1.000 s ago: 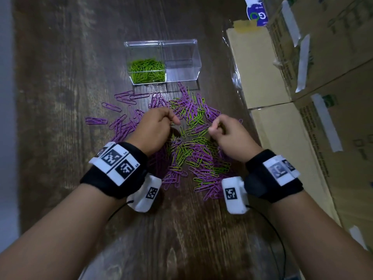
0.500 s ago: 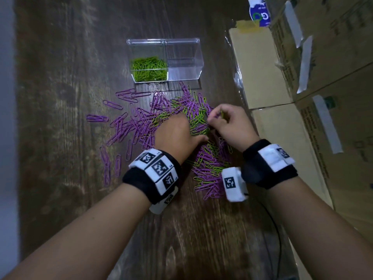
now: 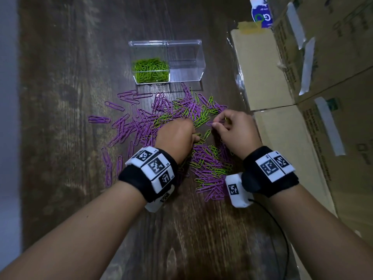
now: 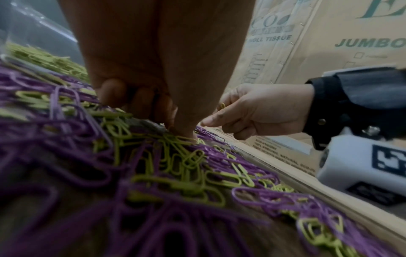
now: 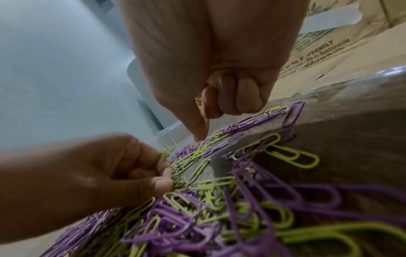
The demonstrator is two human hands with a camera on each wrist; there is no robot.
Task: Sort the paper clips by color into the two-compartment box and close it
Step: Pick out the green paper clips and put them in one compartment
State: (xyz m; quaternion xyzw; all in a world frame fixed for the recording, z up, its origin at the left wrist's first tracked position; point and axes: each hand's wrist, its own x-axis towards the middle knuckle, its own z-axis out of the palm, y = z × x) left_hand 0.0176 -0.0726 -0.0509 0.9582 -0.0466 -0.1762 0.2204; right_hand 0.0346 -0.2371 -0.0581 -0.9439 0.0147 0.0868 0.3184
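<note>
A clear two-compartment box [image 3: 182, 42] stands open at the far middle of the wooden table. Its left half holds green paper clips [image 3: 150, 70]; its right half [image 3: 186, 63] looks empty. A mixed pile of purple and green clips [image 3: 210, 166] lies in front of it, with mostly purple clips [image 3: 129, 126] spread to the left. My left hand [image 3: 196, 137] is down in the pile, and its thumb and fingers [image 5: 163, 184] pinch green clips. My right hand [image 3: 215, 124] keeps a green clip [image 5: 198, 100] in its curled fingers while its index finger [image 5: 198, 135] points down onto the pile.
Taped cardboard boxes [image 3: 272, 77] line the table's right edge, close to my right hand. A blue and white packet [image 3: 261, 13] lies at the far right. A black cable [image 3: 282, 229] runs from the right wrist camera. A pale surface [image 3: 8, 118] borders the table's left side.
My left hand has moved right, from the purple clips into the pile's middle. My right hand has moved forward and slightly right. Purple clips now lie uncovered at the left.
</note>
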